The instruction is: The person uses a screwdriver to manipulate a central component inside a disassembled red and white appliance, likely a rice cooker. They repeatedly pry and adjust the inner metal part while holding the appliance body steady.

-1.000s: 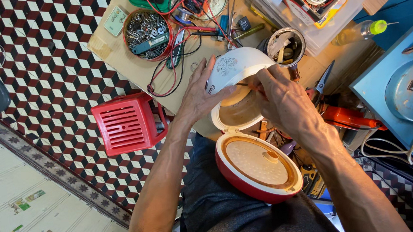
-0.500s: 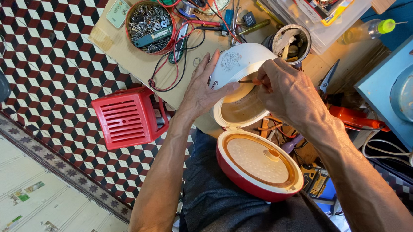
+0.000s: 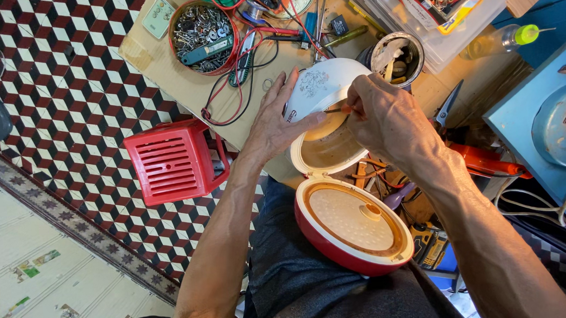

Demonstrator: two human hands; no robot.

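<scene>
A red stool (image 3: 174, 159) stands on the checkered floor (image 3: 53, 81), just left of the bench (image 3: 175, 74). On the bench sit a round tin of screws (image 3: 203, 27) and a tangle of red and black wires (image 3: 240, 84).

The left hand (image 3: 281, 120) lies spread against the outside of a white cooker body (image 3: 321, 89), fingers splayed to steady it. The body is tipped on its side over the person's lap, its tan inside facing the camera, and its red-rimmed lid (image 3: 353, 223) hangs open below, touching the dark trousers. The right hand (image 3: 387, 118) is pinched on a thin orange-handled tool (image 3: 340, 109) whose tip sits at the body's rim.

The step in hand looks like working a small fastener or clip at the rim; the next move would call for a firm brace and a steady tip. A can of tools (image 3: 397, 56) stands just beyond the right hand.
</scene>
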